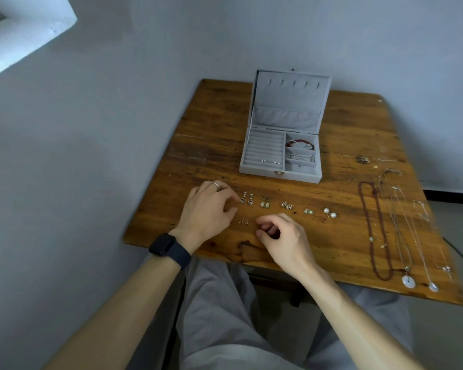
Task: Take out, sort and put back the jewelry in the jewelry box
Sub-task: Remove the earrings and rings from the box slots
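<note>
Pairing earrings (pixel 264 202) in front of the open jewelry box (pixel 278 175): your left hand (pixel 209 206), loosely curled, holds nothing beside the heart drop earrings (pixel 247 199); whether your right hand (pixel 281 236) pinches anything cannot be told. Set the small pair (pixel 243 221) level with the row, gently.

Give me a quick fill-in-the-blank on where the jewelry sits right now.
The jewelry box has its lid standing ___.
The red bracelet lies in the box's far ___ compartment.
The necklaces lie outside the box, on the ___.
The dark watch sits on the person's ___ wrist.
Missing words: open; right; table; left.
</note>
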`<state>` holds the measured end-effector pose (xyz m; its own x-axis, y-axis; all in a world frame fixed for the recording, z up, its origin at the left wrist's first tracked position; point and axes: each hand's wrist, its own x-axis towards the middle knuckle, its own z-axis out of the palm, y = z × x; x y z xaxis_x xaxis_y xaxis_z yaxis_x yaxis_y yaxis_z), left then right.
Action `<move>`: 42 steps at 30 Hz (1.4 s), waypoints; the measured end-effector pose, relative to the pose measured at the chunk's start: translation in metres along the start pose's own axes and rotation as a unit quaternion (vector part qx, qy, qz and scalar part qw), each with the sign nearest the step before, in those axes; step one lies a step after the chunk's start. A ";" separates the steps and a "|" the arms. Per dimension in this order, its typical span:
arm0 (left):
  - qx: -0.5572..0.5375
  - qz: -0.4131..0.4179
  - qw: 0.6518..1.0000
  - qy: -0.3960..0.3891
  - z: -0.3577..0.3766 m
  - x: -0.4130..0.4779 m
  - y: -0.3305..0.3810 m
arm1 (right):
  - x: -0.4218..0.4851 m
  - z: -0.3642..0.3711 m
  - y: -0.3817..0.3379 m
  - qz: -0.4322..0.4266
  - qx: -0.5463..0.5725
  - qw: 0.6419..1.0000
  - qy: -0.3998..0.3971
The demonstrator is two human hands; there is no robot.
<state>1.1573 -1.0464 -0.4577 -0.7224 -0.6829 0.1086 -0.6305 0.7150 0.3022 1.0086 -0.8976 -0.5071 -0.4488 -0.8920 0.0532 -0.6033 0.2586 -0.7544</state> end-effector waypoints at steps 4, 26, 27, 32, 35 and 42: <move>-0.024 0.003 0.999 0.031 -0.006 0.018 0.002 | -0.002 -0.017 0.003 0.012 0.043 0.999 0.001; 0.033 -0.041 0.999 0.002 0.027 0.135 0.019 | 0.159 -0.041 0.011 -0.061 -0.202 0.977 -0.005; 0.034 -0.038 0.999 0.002 0.025 0.136 0.019 | 0.162 -0.041 0.008 -0.062 -0.211 0.976 -0.007; 0.036 -0.025 0.999 0.003 0.020 0.146 0.026 | 0.173 -0.047 0.002 -0.067 -0.246 0.967 0.000; 0.040 -0.025 0.999 0.000 0.019 0.149 0.029 | 0.175 -0.049 0.001 -0.074 -0.264 0.962 0.003; 0.031 -0.039 0.999 0.002 0.021 0.147 0.030 | 0.182 -0.050 -0.005 -0.041 -0.262 0.964 -0.027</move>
<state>1.0266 -1.1220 -0.4526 -0.6687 -0.7379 0.0915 -0.7018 0.6670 0.2500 0.8971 -1.0423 -0.4611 -0.3583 -0.9321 0.0533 -0.8921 0.3250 -0.3138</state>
